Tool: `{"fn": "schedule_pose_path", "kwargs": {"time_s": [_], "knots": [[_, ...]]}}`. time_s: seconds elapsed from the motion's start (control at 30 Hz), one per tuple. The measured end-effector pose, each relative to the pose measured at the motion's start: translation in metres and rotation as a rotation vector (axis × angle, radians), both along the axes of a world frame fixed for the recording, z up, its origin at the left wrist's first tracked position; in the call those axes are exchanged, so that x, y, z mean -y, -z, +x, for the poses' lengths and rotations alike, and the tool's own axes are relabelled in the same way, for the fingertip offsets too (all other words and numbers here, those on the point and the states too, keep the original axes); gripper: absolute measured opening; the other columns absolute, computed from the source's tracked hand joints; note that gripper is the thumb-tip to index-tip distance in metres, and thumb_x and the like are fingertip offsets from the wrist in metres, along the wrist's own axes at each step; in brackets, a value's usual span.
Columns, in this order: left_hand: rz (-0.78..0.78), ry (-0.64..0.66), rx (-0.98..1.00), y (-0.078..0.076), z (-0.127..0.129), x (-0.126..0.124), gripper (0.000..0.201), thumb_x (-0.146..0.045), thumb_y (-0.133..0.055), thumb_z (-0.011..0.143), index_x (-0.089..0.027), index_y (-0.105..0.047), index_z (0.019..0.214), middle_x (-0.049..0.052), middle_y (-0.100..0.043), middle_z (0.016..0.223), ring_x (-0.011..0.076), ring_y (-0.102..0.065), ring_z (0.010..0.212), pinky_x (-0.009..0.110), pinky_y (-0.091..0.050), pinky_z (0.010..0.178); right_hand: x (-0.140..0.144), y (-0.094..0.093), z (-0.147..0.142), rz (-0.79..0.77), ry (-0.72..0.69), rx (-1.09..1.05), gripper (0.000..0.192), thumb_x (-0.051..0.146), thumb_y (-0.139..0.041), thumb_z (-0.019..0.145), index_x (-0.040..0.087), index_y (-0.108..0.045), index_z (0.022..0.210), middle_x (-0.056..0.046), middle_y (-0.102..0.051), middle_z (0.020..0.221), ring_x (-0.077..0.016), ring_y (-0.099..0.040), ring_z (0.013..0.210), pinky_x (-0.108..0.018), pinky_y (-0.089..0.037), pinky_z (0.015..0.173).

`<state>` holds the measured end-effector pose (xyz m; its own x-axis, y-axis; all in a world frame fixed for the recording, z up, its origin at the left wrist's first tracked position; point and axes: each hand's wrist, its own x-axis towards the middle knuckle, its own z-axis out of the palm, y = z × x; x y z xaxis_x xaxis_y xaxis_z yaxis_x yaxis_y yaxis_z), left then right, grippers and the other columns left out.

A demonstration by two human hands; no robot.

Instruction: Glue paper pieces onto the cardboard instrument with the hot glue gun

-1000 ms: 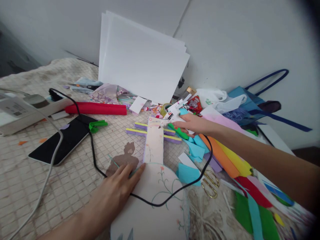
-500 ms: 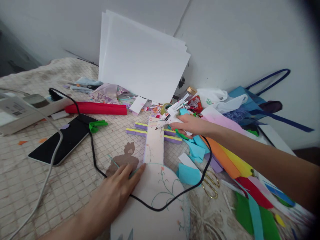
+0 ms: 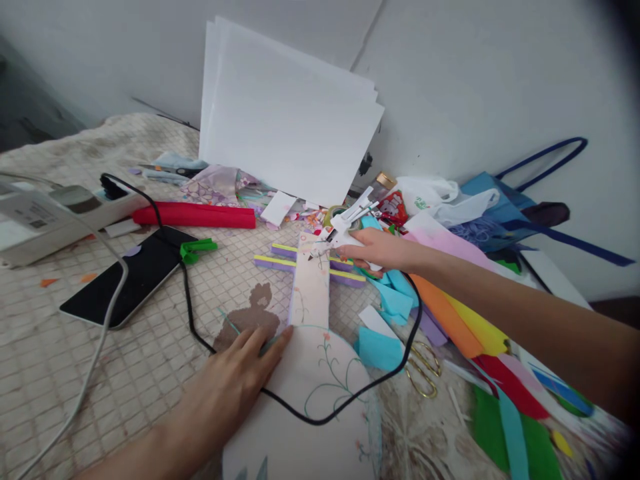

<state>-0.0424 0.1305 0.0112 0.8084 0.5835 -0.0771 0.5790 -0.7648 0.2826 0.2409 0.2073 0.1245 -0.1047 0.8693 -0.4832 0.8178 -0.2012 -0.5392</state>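
My right hand (image 3: 373,248) is wrapped round a white hot glue gun (image 3: 341,228). The gun's nozzle points down and left, over the upper end of the neck of a pale pink guitar-shaped board (image 3: 345,413). Whether the tip touches the surface, I cannot tell. Painted flowers and vines decorate the board. Purple strips (image 3: 274,263) with yellow edges stick out on both sides of the neck. My left hand (image 3: 243,363) lies flat with fingers stretched out, thumb on the board's left shoulder. The gun's black cord (image 3: 320,420) loops across the board.
A phone or tablet (image 3: 127,283), a red roll (image 3: 200,215) and a power strip (image 3: 45,220) are on the left. Gold-handled scissors (image 3: 425,367) and coloured paper scraps (image 3: 377,347) lie right. White sheets (image 3: 290,113) lean on the wall; a blue bag (image 3: 493,200) sits back right.
The glue gun's tip has shifted slightly left over the neck. My left hand stays in place on the board. The whole view has drifted a little.
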Motion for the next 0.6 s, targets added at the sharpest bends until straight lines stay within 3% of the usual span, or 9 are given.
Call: {"fn": "schedule_pose_path", "kwargs": {"time_s": [0.6], "knots": [[-0.002,0.011,-0.042,0.001,0.0004,0.0001,0.067,0.003,-0.03,0.083,-0.022,-0.028,0.145,0.011,-0.056,0.114,0.0231,-0.058,0.101,0.035,-0.055,0.078,-0.002,0.0041,0.0041,0.002,-0.002,-0.001,0.033,0.051,-0.051,0.085,0.019,-0.045,0.079,0.003,-0.048,0.058,-0.0075,-0.044,0.043,-0.017,-0.036,0.033]]}}
